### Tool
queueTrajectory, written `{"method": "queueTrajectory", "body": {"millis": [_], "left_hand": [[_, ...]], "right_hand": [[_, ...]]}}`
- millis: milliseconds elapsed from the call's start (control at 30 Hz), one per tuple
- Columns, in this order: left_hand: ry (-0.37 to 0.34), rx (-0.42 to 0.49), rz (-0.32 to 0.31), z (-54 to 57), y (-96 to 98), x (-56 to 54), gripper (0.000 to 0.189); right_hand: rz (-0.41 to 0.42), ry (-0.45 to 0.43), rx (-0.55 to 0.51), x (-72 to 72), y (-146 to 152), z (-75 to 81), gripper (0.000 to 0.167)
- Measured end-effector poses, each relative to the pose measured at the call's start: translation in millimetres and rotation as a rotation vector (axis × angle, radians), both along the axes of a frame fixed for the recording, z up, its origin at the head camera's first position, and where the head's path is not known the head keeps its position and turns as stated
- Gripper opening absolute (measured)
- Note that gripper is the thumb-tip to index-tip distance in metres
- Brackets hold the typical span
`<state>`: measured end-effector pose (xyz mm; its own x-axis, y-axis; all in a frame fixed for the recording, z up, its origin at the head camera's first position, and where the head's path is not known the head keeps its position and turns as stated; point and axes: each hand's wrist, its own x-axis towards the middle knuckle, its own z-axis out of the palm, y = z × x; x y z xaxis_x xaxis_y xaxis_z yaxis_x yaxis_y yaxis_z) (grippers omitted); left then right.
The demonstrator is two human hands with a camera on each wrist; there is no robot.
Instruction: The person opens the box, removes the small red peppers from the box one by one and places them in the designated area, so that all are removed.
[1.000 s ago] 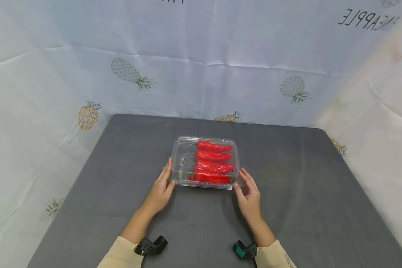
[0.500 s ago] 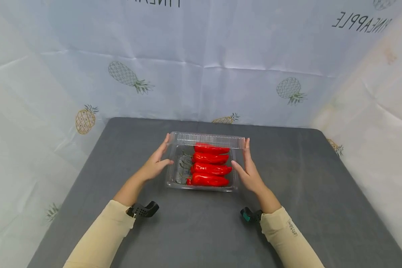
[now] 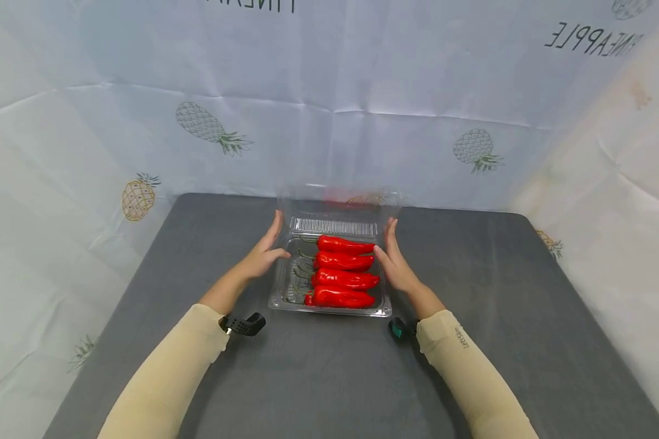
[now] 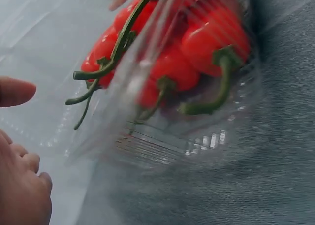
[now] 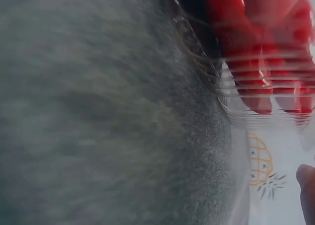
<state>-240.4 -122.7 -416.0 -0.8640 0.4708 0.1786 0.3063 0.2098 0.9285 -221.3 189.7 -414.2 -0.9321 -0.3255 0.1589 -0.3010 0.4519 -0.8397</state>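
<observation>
A clear plastic clamshell box point(image 3: 329, 311) stands on the table with several red peppers point(image 3: 343, 279) lying side by side in its base, their green stems point(image 4: 224, 82) toward the left. Its see-through lid point(image 3: 335, 227) is raised at the back, blurred by motion. At the left side of the lid is my left hand point(image 3: 259, 257), thumb spread away from the fingers. My right hand point(image 3: 398, 266) is at the opposite side, fingers straight and thumb over the box edge. Whether either hand touches the lid I cannot tell. Only part of the right hand point(image 5: 308, 188) shows in its wrist view.
The box is on a grey cloth-covered table point(image 3: 329, 378). Behind it hangs a pale curtain point(image 3: 329, 146) printed with pineapples, close to the table's far edge.
The lid, down over the peppers at first, has swung up and back. Both hands moved from the front corners toward the rear of the box, and their fingers no longer hold its corners.
</observation>
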Motion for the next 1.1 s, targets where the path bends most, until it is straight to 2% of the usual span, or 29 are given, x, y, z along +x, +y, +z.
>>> {"method": "queueTrajectory", "body": {"millis": [67, 133, 167, 200, 367, 567, 833, 1100], "left_hand": [[-0.013, -0.007, 0.001, 0.6, 1.3, -7.2, 0.092], [-0.042, -0.018, 0.000, 1.7, 2.2, -14.2, 0.092], [-0.044, -0.026, 0.003, -2.8, 2.0, -20.7, 0.092], [-0.056, -0.036, 0.001, -2.5, 2.1, -24.1, 0.092], [-0.090, -0.071, 0.000, -3.3, 1.4, -38.3, 0.091], [-0.124, -0.107, 0.006, -9.5, 0.3, -49.5, 0.086], [-0.210, -0.189, 0.045, -12.3, -0.8, -51.9, 0.056], [-0.226, -0.154, 0.053, -25.9, -2.9, -48.2, 0.054]], "right_hand": [[-0.008, -0.007, 0.003, -7.4, -1, -1.5, 0.073], [-0.033, -0.009, 0.008, -20.0, 0, -11.9, 0.072], [-0.043, -0.014, 0.007, -26.6, 1, -17.7, 0.072], [-0.053, -0.016, 0.013, -32.2, 1, -23.0, 0.072], [-0.086, -0.053, 0.027, -42.0, -4, -26.8, 0.072], [-0.117, -0.102, 0.061, -47.0, -4, -28.4, 0.070], [-0.171, -0.190, 0.065, -49.2, -6, -29.4, 0.070], [-0.221, -0.216, -0.018, -51.7, -6, -35.2, 0.058]]}}
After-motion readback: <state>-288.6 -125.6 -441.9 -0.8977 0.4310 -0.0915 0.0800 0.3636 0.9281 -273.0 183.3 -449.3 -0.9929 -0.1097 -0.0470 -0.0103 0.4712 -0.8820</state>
